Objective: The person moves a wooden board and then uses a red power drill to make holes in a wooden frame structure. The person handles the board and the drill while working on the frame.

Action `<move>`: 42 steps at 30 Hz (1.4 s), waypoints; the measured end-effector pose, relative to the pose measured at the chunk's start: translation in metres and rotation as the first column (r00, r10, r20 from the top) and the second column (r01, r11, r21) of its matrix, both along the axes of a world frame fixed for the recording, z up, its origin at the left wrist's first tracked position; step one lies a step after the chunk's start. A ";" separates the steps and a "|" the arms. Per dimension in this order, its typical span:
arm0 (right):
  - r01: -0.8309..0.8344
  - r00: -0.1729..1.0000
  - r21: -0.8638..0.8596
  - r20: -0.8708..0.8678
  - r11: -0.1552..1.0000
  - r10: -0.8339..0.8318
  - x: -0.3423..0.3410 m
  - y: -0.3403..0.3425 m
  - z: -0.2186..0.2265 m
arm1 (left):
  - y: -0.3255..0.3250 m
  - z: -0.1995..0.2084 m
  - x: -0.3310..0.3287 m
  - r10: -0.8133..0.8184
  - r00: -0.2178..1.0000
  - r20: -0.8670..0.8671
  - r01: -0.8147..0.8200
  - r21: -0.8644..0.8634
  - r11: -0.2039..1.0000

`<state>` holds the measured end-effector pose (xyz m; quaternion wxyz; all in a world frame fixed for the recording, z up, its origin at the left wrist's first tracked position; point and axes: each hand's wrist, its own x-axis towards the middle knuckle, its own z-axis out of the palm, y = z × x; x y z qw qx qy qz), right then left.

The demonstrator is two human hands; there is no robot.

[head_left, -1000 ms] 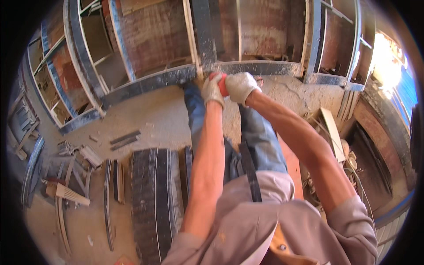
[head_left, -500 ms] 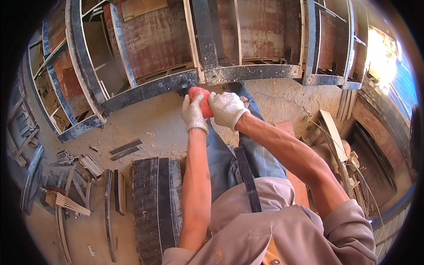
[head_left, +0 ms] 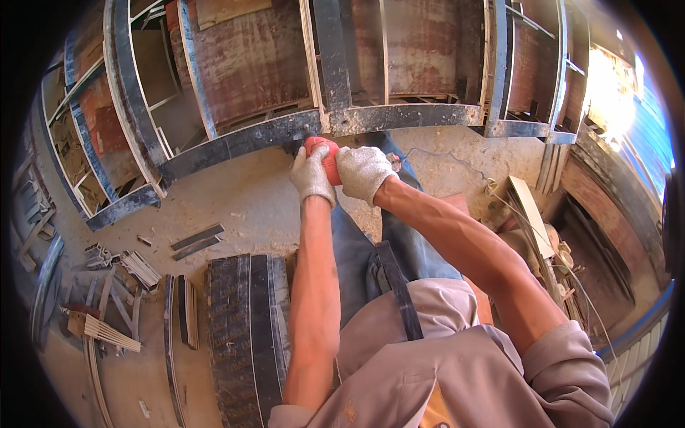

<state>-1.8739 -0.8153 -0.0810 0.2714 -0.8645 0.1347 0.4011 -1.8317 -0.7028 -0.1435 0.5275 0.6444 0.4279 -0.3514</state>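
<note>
Both of my hands wear pale knitted gloves and are closed round a red power tool (head_left: pixel 330 162). My left hand (head_left: pixel 312 177) wraps its near left side, thumb on top. My right hand (head_left: pixel 364 173) grips it from the right, fingers mostly hidden behind the glove. The tool's dark front end points away from me, at the lower edge of a dark curved board (head_left: pixel 239 139) of a wooden frame. Its exact kind and the contact point are hard to make out. Beyond my right hand, a thin cord (head_left: pixel 446 154) runs off to the right.
Ahead stands the large frame with dark uprights (head_left: pixel 332 68) and reddish panels (head_left: pixel 246 60). Wood strips (head_left: pixel 114 334) and dark boards (head_left: pixel 242 335) lie on the dusty floor at left. At right are leaning planks (head_left: pixel 531 217). A dark strip (head_left: pixel 398 289) sticks up at my waist.
My hands still grip the red tool at nearly the same spot on the frame. The whole view has shifted slightly, with the surroundings a little further left.
</note>
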 end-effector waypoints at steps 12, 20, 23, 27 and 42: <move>-0.256 0.966 -0.019 0.017 0.966 0.257 0.045 0.010 0.004 | 0.041 -0.043 0.010 0.123 0.970 -0.208 -0.176 -0.263 0.949; -0.419 0.904 -0.023 0.078 0.908 0.419 0.060 0.010 -0.001 | 0.041 -0.059 -0.006 0.346 0.870 -0.350 -0.470 -0.385 0.794; -0.488 0.871 -0.015 0.065 0.873 0.488 0.064 0.001 -0.012 | 0.024 -0.041 0.005 0.380 0.836 -0.396 -0.536 -0.438 0.722; -0.553 0.827 0.078 -0.069 0.829 0.558 0.090 -0.018 -0.003 | 0.009 -0.051 -0.002 0.445 0.825 -0.349 -0.565 -0.539 0.624; -0.638 0.761 0.116 -0.057 0.761 0.647 0.092 -0.018 -0.018 | 0.000 -0.050 -0.026 0.557 0.748 -0.362 -0.651 -0.565 0.507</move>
